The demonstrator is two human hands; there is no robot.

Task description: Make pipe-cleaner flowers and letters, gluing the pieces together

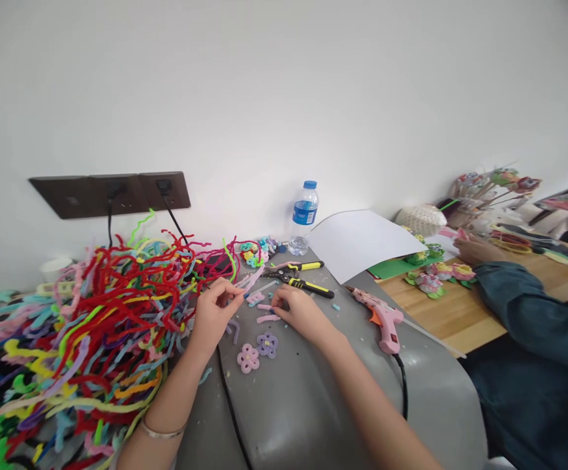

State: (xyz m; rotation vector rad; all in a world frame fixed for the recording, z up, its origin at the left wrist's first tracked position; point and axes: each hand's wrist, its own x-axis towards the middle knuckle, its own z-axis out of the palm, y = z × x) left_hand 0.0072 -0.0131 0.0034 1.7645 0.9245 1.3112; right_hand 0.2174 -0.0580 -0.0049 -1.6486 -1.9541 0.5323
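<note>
2 forearms [367, 398], L hand [218, 305] pinching 1 pink strip [254, 279], R hand [291, 307] grip unclear, 2 flowers [248, 358].

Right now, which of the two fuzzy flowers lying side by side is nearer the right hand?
The purple fuzzy flower, not the pink fuzzy flower: it lies on the side toward the right hand.

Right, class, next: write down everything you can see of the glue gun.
The glue gun is pink and plastic-looking, with an orange trigger, a red switch and a dark-tipped nozzle. It lies on its side on the grey table, nozzle by the paper's near corner. A pale stick juts from its back; a black cord leaves the handle. No hand touches it.
</note>
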